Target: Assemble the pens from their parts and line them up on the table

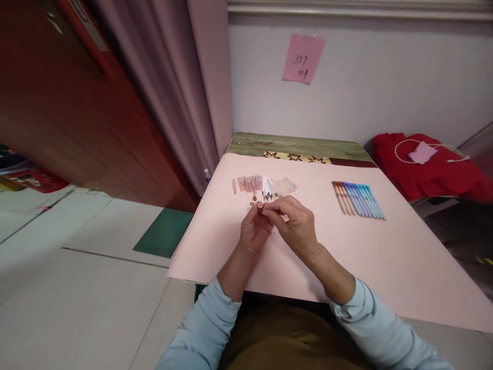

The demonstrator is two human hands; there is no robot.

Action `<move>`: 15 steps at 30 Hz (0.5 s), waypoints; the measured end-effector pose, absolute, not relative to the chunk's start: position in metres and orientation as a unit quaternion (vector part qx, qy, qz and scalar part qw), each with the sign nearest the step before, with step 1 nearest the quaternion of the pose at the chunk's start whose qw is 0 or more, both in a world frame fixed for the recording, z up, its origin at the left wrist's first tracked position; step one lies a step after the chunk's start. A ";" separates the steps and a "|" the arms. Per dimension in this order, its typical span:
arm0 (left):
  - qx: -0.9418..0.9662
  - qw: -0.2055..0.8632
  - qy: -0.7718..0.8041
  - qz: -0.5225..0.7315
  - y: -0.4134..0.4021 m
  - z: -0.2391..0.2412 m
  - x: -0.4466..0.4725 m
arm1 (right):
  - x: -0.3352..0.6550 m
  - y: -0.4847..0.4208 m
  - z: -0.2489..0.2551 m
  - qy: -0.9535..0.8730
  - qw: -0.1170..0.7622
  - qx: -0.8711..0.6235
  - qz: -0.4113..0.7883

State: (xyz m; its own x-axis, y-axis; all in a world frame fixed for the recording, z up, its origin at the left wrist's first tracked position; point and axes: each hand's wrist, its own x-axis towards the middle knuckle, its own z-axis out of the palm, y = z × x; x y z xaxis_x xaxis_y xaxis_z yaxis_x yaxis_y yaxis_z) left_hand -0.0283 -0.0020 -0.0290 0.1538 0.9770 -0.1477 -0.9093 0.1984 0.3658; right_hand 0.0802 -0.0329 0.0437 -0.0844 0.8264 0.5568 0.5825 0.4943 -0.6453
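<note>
My left hand (254,228) and my right hand (295,223) meet above the pink sheet (385,257) on the table. Both are closed in a pinch around a small brown pen part (260,205), whose round end points away from me. Just beyond my fingers lies a fanned-out pile of pen parts (264,186): pinkish clear barrels on the left, white refills in the middle, clear caps on the right. A tiny brown piece (254,198) lies between that pile and my hands. A neat row of assembled pens (358,199), brown ones on the left and blue ones on the right, lies at the far right.
A green patterned tabletop (296,146) shows beyond the pink sheet, against a white wall with a pink note (303,58). A curtain (185,87) and a red-brown door (57,97) stand to the left. Red cloth with a white cable (427,164) lies to the right. A small bottle (207,176) stands by the table's left edge.
</note>
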 end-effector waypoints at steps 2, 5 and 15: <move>0.079 0.758 0.178 0.623 -0.003 -0.027 -0.027 | 0.080 -0.028 0.037 -0.736 0.446 -0.498 0.105; 0.056 0.771 0.184 0.607 -0.005 -0.025 -0.025 | 0.081 -0.023 0.028 -0.738 0.415 -0.525 0.087; 0.024 0.796 0.162 0.583 -0.003 -0.029 -0.024 | 0.082 -0.017 0.021 -0.757 0.372 -0.535 0.037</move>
